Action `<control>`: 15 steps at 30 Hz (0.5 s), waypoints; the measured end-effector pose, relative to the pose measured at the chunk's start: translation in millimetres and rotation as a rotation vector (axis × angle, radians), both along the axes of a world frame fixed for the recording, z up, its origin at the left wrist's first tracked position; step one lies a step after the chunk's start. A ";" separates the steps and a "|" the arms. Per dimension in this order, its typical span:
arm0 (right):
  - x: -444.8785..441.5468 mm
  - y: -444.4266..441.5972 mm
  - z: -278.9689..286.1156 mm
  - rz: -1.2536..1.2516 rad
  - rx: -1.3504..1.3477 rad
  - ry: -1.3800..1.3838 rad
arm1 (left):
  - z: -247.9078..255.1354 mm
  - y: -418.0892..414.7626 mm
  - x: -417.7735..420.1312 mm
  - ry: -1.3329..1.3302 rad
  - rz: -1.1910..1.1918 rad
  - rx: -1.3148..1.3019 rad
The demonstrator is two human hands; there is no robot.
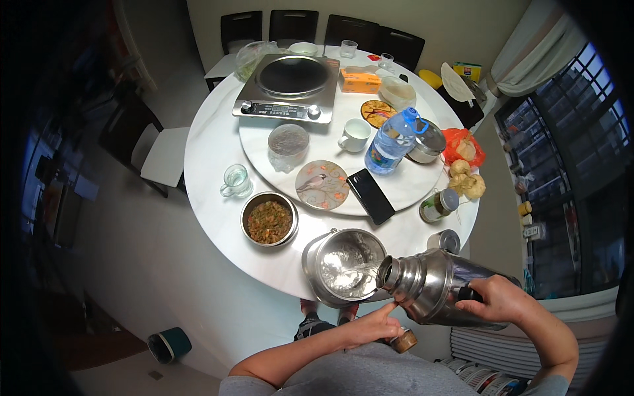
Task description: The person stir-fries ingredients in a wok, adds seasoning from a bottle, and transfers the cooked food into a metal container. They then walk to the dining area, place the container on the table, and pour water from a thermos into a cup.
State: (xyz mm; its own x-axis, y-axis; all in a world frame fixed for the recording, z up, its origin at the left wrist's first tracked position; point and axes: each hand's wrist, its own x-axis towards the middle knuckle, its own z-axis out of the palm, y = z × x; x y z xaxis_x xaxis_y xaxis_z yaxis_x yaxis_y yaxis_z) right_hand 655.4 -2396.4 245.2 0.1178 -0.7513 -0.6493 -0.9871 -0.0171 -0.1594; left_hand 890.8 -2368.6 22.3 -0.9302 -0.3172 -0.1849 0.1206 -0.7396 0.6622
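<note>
My right hand grips the black handle of a stainless steel thermos flask, which lies tilted with its mouth to the left. Clear water streams from that mouth into a steel pot at the table's near edge. Water shows inside the pot. My left hand holds a cork stopper in its curled fingers, while its extended index finger reaches the underside of the flask near the neck. Left of the pot stands a steel bowl of chopped, brownish food. A metal lid or cup sits behind the flask.
On the round white table are a glass mug, a lidded jar and a turntable. The turntable carries a black phone, a water bottle, a white mug and an induction cooker. Chairs stand behind.
</note>
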 end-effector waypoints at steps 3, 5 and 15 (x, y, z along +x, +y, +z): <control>-2.8 3.4 -0.3 0.007 -0.020 -0.014 | 1.7 1.0 0.0 0.001 -0.010 0.012; -4.3 5.2 -0.3 -0.010 -0.003 0.023 | 6.3 2.0 1.5 0.006 0.003 0.016; -27.2 19.8 -10.4 -0.287 -0.233 -0.411 | 65.9 -2.1 31.4 -0.115 0.111 -0.232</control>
